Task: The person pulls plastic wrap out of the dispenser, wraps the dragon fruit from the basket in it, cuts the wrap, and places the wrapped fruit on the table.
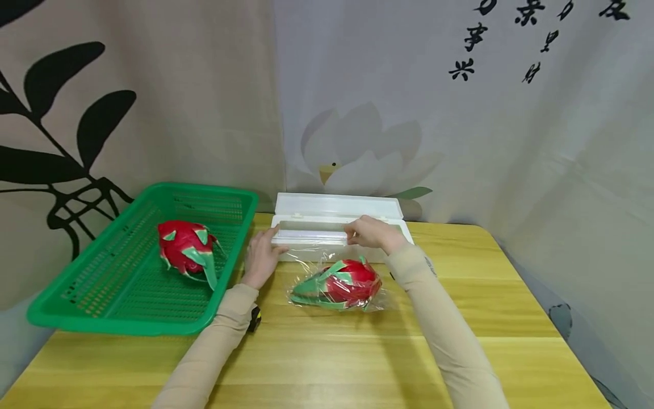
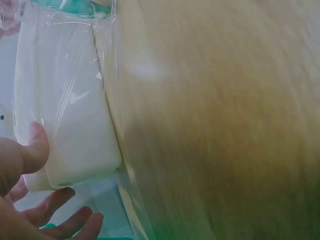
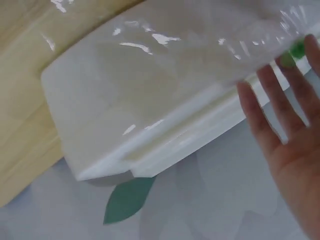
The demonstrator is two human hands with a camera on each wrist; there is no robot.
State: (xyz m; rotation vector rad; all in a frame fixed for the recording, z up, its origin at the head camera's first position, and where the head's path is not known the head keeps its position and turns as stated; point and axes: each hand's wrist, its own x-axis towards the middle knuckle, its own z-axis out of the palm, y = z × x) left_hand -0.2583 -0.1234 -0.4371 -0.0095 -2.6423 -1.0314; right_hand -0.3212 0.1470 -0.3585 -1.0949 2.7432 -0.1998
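Well, printed cloth [image 1: 511,142] hangs behind the wooden table [image 1: 327,352] and white box [image 1: 337,207].

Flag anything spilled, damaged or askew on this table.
Nothing looks spilled or damaged. The basket sits askew, its near left corner seeming to jut past the edge of the table. The film around the fruit is crinkled, which looks ordinary.

I see glossy clear film [image 1: 380,300], smooth plastic box [image 1: 339,205], plastic basket [image 1: 138,328] left, wood-grained table [image 1: 317,363], far matt cloth [image 1: 214,113].
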